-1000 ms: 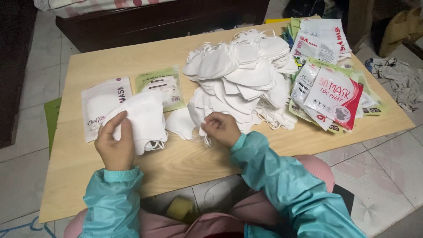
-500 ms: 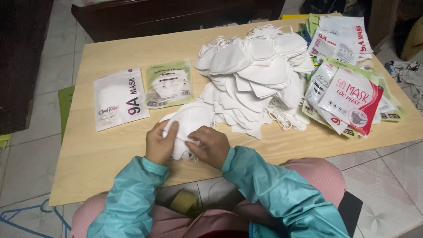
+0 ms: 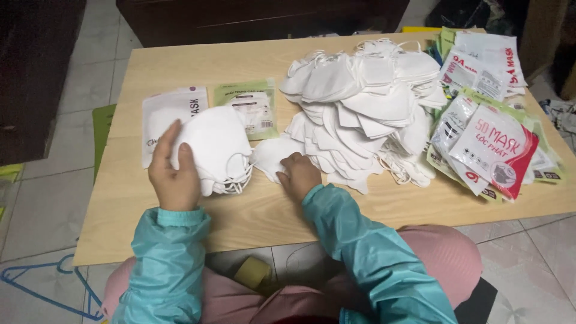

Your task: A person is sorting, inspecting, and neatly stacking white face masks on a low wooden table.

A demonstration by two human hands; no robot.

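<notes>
While the left hand (image 3: 174, 174) lies flat with fingers spread over a small stack of white folded masks (image 3: 219, 150), pressing it down rather than pinching it, the right hand (image 3: 298, 175) curls its fingers onto the edge of a single white mask (image 3: 270, 157) lying just to the right of that stack; the thumb is hidden, so I cannot tell whether it truly grips the mask or only rests on it. Both sleeves are teal, and both hands sit near the near edge of a low wooden table (image 3: 240, 216). Under the left side of the stack, partly covered by it, lies a white flat pouch (image 3: 162, 114), and just beyond the stack a green-edged pouch (image 3: 249, 102) with a mask inside lies flat. Right of the right hand, touching the single mask's far side, a big loose heap of white masks (image 3: 366, 102) spreads across the middle of the table, ear loops trailing from its near right side. Farther right, at the table's right end, a pile of packets (image 3: 492, 144) in red, white and green overlaps, the topmost one red and white. Beneath the near table edge pink-clad knees (image 3: 444, 258) show
</notes>
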